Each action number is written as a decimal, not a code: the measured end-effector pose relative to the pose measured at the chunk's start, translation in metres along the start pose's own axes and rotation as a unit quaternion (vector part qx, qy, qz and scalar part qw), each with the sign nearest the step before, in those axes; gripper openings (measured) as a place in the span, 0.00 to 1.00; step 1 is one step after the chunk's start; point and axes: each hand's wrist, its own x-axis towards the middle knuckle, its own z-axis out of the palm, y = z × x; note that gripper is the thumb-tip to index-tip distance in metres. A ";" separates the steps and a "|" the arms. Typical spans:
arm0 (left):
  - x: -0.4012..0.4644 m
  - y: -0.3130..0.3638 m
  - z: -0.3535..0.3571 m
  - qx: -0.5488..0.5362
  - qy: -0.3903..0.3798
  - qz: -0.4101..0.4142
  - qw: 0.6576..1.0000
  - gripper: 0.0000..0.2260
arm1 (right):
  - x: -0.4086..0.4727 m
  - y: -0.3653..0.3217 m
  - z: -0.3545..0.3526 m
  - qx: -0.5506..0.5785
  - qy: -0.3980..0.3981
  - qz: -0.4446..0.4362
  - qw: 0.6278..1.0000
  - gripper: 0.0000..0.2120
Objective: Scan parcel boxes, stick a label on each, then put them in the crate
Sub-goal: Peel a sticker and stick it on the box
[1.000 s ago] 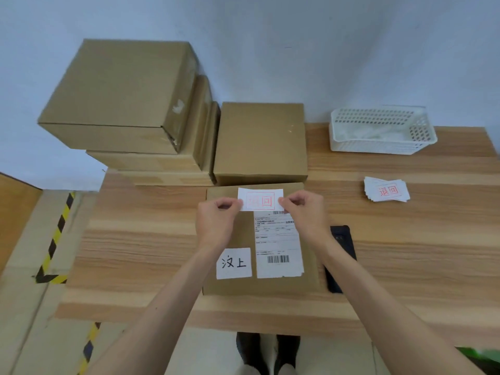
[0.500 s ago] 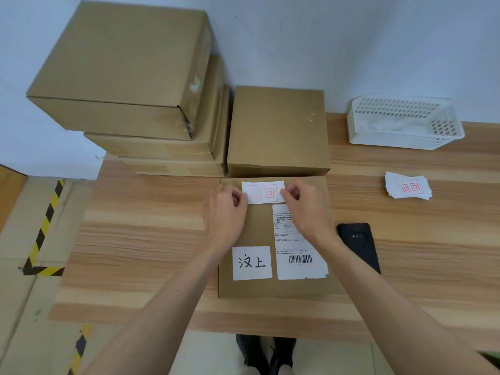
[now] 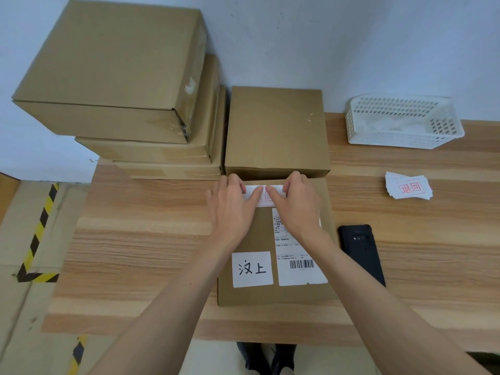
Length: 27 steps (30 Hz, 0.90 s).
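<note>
A flat cardboard parcel (image 3: 259, 234) lies on the wooden table (image 3: 140, 239) in front of me, with a shipping sheet and a white square with black characters on its top. A white label with red print (image 3: 267, 197) lies along the parcel's far edge. My left hand (image 3: 232, 209) and my right hand (image 3: 295, 204) press flat on the label, thumbs nearly meeting at its middle, and cover most of it. A white plastic crate (image 3: 403, 123) stands at the back right.
A stack of three cardboard boxes (image 3: 121, 77) fills the back left, with one more box (image 3: 276, 131) just behind the parcel. A black phone (image 3: 361, 253) lies right of the parcel. A pile of spare red-print labels (image 3: 408, 188) sits further right.
The label went from held above the parcel by its ends to lying flat on it. Both hands slid inward over the label, and their fingers now lie straight on it.
</note>
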 end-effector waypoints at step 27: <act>-0.012 -0.041 -0.023 -0.123 -0.093 -0.030 0.988 0.18 | -0.011 0.047 -0.027 -0.009 -0.074 -0.024 0.997 0.17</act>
